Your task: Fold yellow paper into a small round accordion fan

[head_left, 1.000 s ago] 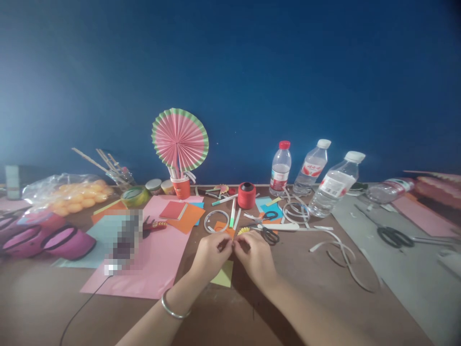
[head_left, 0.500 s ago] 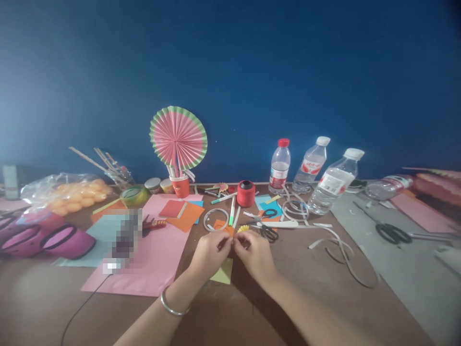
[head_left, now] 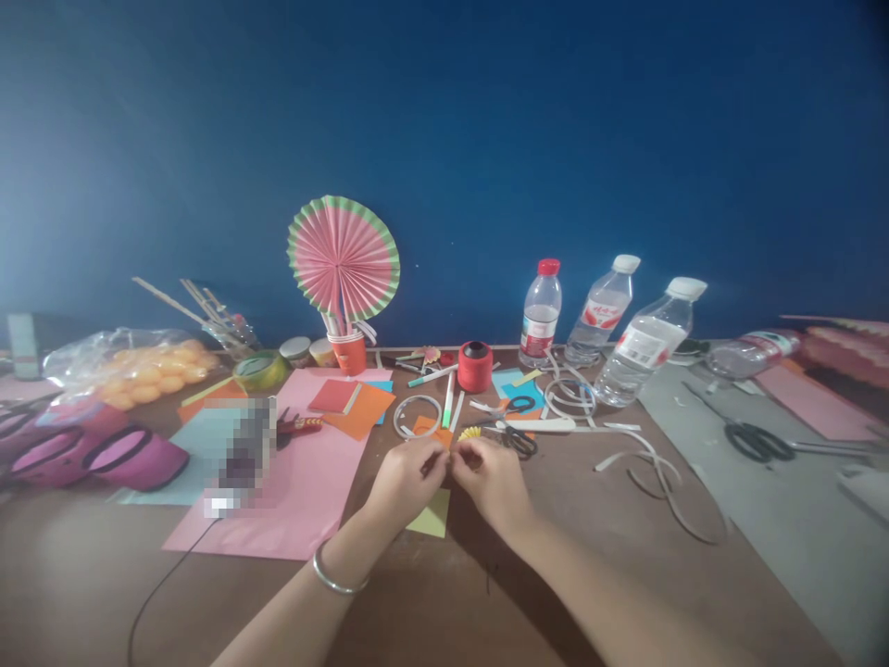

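My left hand (head_left: 405,484) and my right hand (head_left: 492,480) meet over the brown table (head_left: 542,556), fingertips pinched together on a small piece I cannot make out. A silver bangle (head_left: 333,578) sits on my left wrist. A yellow-green paper square (head_left: 431,517) lies under the hands. Just beyond them are an orange paper piece (head_left: 431,429), a small yellow pleated paper piece (head_left: 470,433) and black scissors (head_left: 518,441).
A pink paper sheet (head_left: 298,482) lies to the left. A pink-and-green paper fan (head_left: 344,259) stands in an orange cup (head_left: 349,353). Red thread spool (head_left: 475,365), three water bottles (head_left: 597,324), white paper strips (head_left: 653,472), a bag of orange balls (head_left: 139,371) and larger scissors (head_left: 757,441) surround them.
Both hands stay pinched together at the same spot; the view has shifted slightly, nothing else moved.
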A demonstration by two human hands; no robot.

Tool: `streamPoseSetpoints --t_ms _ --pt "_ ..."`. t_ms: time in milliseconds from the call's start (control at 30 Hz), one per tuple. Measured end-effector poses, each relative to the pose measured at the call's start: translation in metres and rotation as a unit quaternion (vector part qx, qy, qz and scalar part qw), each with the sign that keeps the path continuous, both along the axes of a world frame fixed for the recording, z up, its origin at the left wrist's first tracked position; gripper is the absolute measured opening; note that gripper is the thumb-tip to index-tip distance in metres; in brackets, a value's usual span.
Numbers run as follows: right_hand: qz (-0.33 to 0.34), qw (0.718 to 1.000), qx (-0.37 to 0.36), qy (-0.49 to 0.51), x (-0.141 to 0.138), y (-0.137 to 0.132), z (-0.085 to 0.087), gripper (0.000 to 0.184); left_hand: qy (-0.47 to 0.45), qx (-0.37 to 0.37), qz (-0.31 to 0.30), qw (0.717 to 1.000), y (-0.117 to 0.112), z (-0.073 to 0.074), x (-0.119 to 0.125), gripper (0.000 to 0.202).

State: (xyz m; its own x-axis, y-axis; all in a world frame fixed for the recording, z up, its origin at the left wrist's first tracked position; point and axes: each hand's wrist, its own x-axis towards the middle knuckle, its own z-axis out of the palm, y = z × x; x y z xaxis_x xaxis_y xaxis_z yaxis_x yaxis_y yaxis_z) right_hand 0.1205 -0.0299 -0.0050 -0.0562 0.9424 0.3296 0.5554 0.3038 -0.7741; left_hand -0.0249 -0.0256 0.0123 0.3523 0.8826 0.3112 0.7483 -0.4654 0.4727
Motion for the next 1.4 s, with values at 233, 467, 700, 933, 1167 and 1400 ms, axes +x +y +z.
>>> streamPoseSetpoints --t_ms 233,467,700,933,1167,1400 --pt "0.004 0.999 -0.017 0.038 0.0005 0.0006 -0.0011 0.012 -0.015 0.005 0.007 1.0 0.002 -0.0009 -0.0014 0.016" --pt "-0.006 1.0 0.008 0.008 0.0004 0.0008 -0.0025 0.009 -0.015 -0.01 0.016 1.0 -0.0013 0.0004 0.0017 0.016" --pt "-0.02 0.999 -0.025 0.03 -0.0008 0.0015 -0.001 0.011 -0.028 -0.022 0.019 0.999 -0.0003 -0.0015 0.0022 0.015" --pt "0.001 0.998 -0.025 0.051 0.0006 0.0023 -0.0006 0.013 -0.031 -0.023 0.022 0.999 0.0005 -0.0012 0.0 0.016" --pt "-0.019 1.0 0.009 0.011 -0.0004 0.0015 -0.0014 0.009 0.0 0.005 0.01 1.0 -0.0013 0.0019 0.0031 0.017" --pt "-0.005 0.987 -0.086 0.135 -0.0017 0.0043 -0.0028 0.015 -0.04 -0.006 0.019 0.999 0.0015 -0.003 0.0011 0.015"
